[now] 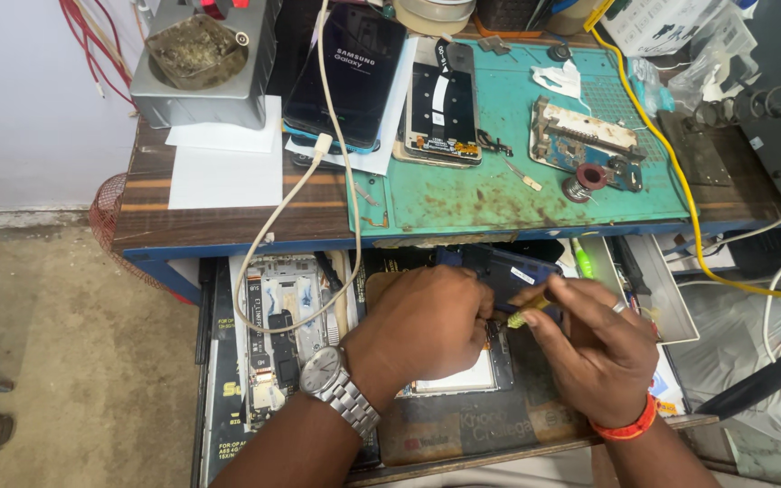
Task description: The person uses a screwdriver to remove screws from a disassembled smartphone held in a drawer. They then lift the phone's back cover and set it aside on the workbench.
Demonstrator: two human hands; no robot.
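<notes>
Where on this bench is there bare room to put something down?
Bare room: the green mat front, between the opened phone and solder spool, and the white paper left. Crowded: the drawer under both hands, left hand, right hand.

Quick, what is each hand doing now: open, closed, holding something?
Left hand: closed, pressing down on the opened phone.
Right hand: closed on a small yellow-handled tool.

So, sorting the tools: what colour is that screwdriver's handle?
Yellow-green, on the screwdriver in the right hand; head view.
</notes>
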